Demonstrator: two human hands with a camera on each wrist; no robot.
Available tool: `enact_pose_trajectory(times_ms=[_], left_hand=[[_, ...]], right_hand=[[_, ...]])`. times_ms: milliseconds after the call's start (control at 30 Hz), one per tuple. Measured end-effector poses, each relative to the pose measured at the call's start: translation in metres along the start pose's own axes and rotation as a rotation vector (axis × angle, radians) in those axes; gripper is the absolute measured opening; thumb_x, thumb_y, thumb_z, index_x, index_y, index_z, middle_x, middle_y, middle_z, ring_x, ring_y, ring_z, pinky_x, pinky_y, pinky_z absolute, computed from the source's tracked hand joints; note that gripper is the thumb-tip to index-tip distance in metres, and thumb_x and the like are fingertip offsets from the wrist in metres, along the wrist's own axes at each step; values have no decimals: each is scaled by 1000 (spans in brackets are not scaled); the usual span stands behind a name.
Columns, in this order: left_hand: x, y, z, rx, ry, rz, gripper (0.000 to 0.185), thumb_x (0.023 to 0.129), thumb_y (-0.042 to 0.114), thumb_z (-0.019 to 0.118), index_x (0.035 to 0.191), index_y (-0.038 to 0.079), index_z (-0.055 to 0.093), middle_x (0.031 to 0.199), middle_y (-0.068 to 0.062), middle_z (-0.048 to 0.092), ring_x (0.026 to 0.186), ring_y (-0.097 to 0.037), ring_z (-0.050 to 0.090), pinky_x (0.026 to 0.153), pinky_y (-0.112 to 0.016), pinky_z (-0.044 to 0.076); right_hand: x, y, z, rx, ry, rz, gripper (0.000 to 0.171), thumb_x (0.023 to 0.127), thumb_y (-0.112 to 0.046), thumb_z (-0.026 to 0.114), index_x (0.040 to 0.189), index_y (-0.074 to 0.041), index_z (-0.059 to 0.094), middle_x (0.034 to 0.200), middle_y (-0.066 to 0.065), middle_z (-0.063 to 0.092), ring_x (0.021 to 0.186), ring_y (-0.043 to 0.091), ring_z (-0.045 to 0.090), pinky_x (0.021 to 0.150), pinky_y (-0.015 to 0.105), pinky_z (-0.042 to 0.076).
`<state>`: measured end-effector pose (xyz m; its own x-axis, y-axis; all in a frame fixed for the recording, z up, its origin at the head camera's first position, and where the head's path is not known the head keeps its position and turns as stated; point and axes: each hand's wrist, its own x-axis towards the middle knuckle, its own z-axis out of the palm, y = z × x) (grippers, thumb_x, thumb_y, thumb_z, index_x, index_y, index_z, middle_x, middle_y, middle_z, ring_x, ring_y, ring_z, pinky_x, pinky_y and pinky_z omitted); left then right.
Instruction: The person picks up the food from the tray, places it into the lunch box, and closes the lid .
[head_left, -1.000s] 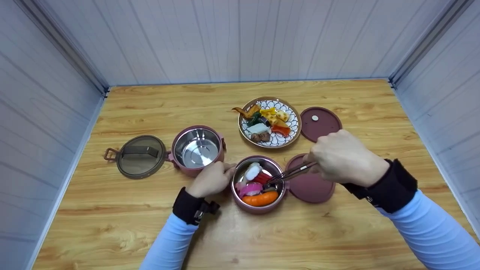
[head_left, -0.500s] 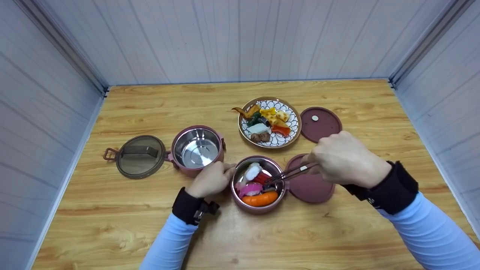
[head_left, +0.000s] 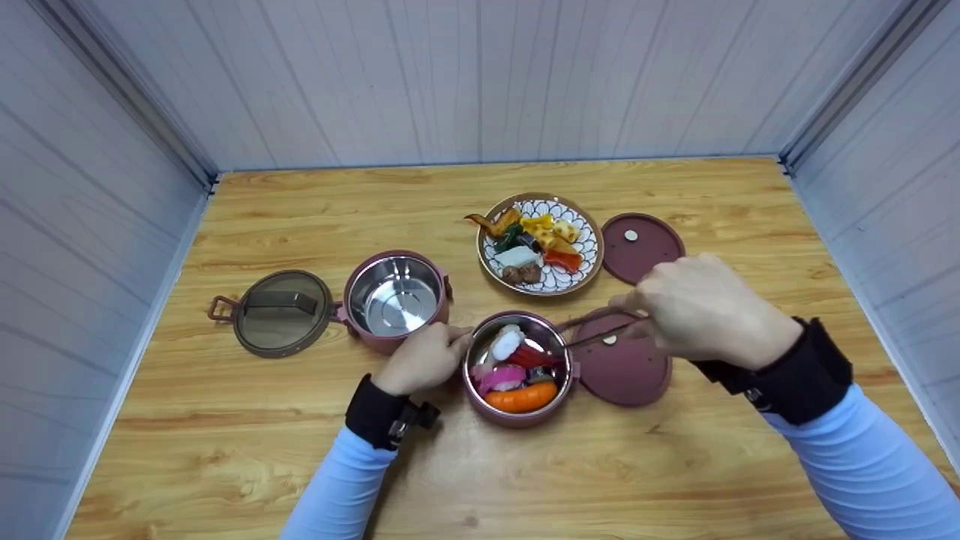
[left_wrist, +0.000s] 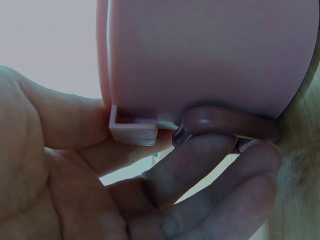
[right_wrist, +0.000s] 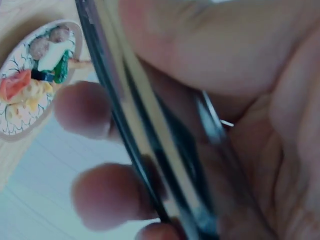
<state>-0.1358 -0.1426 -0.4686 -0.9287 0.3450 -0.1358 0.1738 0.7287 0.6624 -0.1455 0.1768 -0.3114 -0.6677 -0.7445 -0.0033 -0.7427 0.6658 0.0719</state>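
The left hand (head_left: 425, 358) holds the side of a pink steel-lined lunch box (head_left: 516, 423). In the left wrist view its thumb is at the rim and its fingers curl round a dark red loop handle (left_wrist: 225, 121). Inside lie an orange piece of food (head_left: 521, 397), a magenta piece (head_left: 502, 377), a white piece (head_left: 505, 343), a red piece (head_left: 534, 355) and a dark piece. The right hand (head_left: 701, 311) grips a pair of chopsticks (head_left: 600, 335), their tips spread apart at the box's right rim. The right wrist view shows them blurred between thumb and fingers.
A second lunch box (head_left: 396, 296) stands bare inside at left, beside a smoky lid (head_left: 281, 313). Behind is a patterned plate (head_left: 551, 283) of mixed food. Two dark red lids (head_left: 641, 247) lie at right, one partly under the right hand. White walls enclose the table.
The chopsticks have spread apart and drawn back right from the food, with the right hand shifting slightly right. The red piece now extends further right. The left hand stays put.
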Motion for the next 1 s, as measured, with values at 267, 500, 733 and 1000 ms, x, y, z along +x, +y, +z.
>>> enact_pose_trajectory(times_ms=[267, 500, 733, 1000], left_hand=[[-1, 0, 0, 2, -6, -28, 27, 102, 22, 52, 107, 9, 75, 70, 1, 51, 62, -14, 48, 64, -34, 43], [0, 0, 0, 4, -18, -15, 26, 103, 23, 51, 88, 11, 70, 59, 5, 36, 58, -13, 45, 59, -33, 40], [0, -1, 1, -7, -15, 2, 28, 103, 22, 51, 81, 12, 66, 59, 5, 36, 59, -13, 46, 60, -33, 42], [0, 0, -1, 7, 2, 1, 30, 102, 23, 52, 77, 14, 64, 58, 6, 36, 58, -12, 46, 59, -32, 40]], right_hand=[[16, 20, 19, -12, 85, 184, 40, 84, -37, 77, 120, -22, 73, 67, 1, 61, 54, 24, 57, 39, 38, 32], [39, 36, 60, 118, 105, 297, 43, 86, -39, 76, 123, -19, 72, 71, 8, 66, 66, 27, 61, 42, 40, 38], [52, 36, 84, 263, 53, 399, 40, 87, -40, 75, 122, -21, 73, 84, 17, 68, 84, 32, 63, 55, 47, 46], [52, 37, 88, 242, 87, 387, 35, 88, -38, 74, 118, -20, 75, 90, 17, 72, 82, 34, 64, 56, 52, 48]])
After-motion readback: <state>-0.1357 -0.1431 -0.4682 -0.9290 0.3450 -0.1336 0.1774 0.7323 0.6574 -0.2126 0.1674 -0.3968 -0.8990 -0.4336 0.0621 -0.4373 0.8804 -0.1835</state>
